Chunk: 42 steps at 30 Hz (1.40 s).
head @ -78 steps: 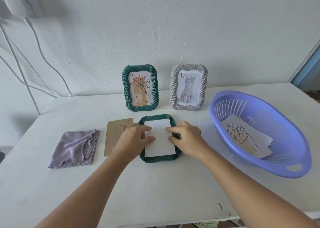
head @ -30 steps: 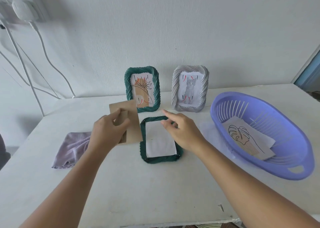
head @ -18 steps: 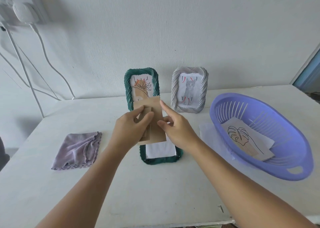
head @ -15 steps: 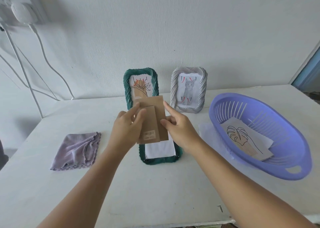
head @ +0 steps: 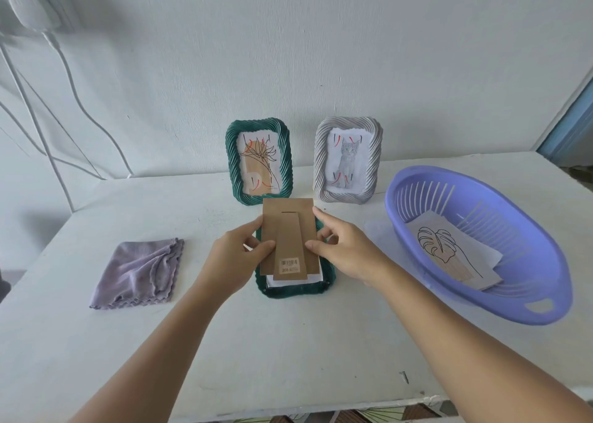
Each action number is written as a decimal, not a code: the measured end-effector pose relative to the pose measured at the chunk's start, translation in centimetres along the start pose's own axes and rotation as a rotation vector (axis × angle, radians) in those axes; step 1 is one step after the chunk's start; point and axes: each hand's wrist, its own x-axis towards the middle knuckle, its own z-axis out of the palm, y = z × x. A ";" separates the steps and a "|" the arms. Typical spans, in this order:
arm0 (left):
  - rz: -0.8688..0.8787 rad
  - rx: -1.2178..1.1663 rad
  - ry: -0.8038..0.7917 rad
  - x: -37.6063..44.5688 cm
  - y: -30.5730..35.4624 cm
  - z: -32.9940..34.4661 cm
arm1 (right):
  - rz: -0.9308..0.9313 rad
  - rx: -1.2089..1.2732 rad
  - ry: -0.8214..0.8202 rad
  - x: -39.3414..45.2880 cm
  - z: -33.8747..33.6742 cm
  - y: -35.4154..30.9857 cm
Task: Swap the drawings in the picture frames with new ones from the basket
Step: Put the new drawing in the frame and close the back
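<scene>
Drawings are mid-swap: the green frame (head: pixel 293 286) is lying face down on the surface (head: pixel 288 342) with a white sheet (head: pixel 295 282) seated in its back, and the brown backing board (head: pixel 289 238) is hovering just above it. The left hand (head: pixel 237 257) is pinching the board's left edge, thumb on its face; the right hand (head: pixel 345 249) is pinching the right edge, forefinger stretched along it. By my reckoning, the step is closing the back: the board needs lowering squarely into the recess. Half a second ago the board was tilted; now it is sitting straighter and lower. Further right, a leaf drawing (head: pixel 446 255) is waiting in the purple basket (head: pixel 481 304).
</scene>
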 end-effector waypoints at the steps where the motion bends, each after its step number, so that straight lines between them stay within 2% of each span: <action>1: -0.006 0.025 0.000 -0.1 -0.1 0.1 | 0.006 -0.029 -0.008 0.0 0.1 0.2; 8: -0.020 0.129 -0.003 0.0 -0.2 0.9 | 0.020 -0.135 -0.029 0.1 0.1 0.6; 25: 0.013 0.181 0.008 0.1 -0.7 1.7 | -0.008 -0.220 -0.033 0.7 0.1 1.8; 30: 0.023 0.322 0.026 0.1 -1.1 1.8 | -0.076 -0.432 -0.020 0.8 0.2 2.0; 42: -0.040 0.320 -0.028 1.5 -1.8 1.6 | -0.045 -0.456 -0.067 1.4 -0.1 2.0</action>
